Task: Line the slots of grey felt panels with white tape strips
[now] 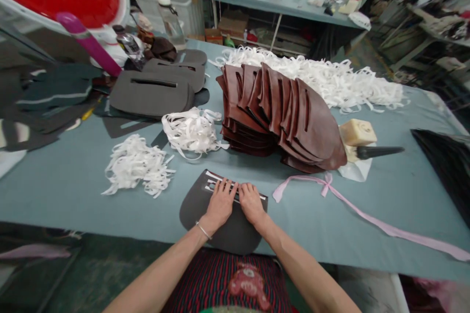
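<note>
A dark grey bag-shaped panel (227, 234) lies flat at the table's near edge, its straight side facing away from me. White tape strips (213, 181) run along that side, around a narrow slot. My left hand (221, 200) rests on the strip near the slot, fingers laid forward and slightly apart. Beside it, my right hand (251, 200) presses on the same strip, its fingers close together and bent a little. The hands nearly touch at the thumbs, which are mostly hidden. Both palms cover part of the slot and tape.
Stacked brown leather-like panels (279, 112) stand beyond my hands. White strip piles (139, 166) lie left, with a long heap (330, 78) behind. Grey slotted panels (150, 93) are back left. A brush (380, 151), a yellowish block (358, 132) and a pink ribbon (367, 215) lie right.
</note>
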The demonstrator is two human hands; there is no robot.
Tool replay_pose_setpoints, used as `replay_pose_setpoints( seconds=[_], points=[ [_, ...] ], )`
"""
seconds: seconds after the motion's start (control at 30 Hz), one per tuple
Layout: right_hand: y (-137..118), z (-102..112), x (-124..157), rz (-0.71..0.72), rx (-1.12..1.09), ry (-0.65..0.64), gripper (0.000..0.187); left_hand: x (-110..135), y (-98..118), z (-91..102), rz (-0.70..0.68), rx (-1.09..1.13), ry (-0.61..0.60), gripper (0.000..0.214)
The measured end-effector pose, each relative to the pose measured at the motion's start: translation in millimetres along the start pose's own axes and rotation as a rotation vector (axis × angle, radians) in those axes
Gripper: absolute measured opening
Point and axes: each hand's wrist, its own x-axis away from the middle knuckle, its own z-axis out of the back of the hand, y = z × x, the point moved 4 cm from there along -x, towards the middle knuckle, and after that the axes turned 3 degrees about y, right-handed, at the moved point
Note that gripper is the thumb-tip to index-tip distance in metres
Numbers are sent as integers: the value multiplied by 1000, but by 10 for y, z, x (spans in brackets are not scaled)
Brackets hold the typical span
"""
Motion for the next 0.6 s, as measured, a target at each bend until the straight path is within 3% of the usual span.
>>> replay_pose_setpoints(
  seconds=[0.27,0.6],
  points=[
    [435,124,638,-39,49,-4,32,-20,-97,68,-93,-18,-42,51],
    [412,157,641,-156,96,22,26,-395,-248,137,-151,2,-177,17]
  ],
)
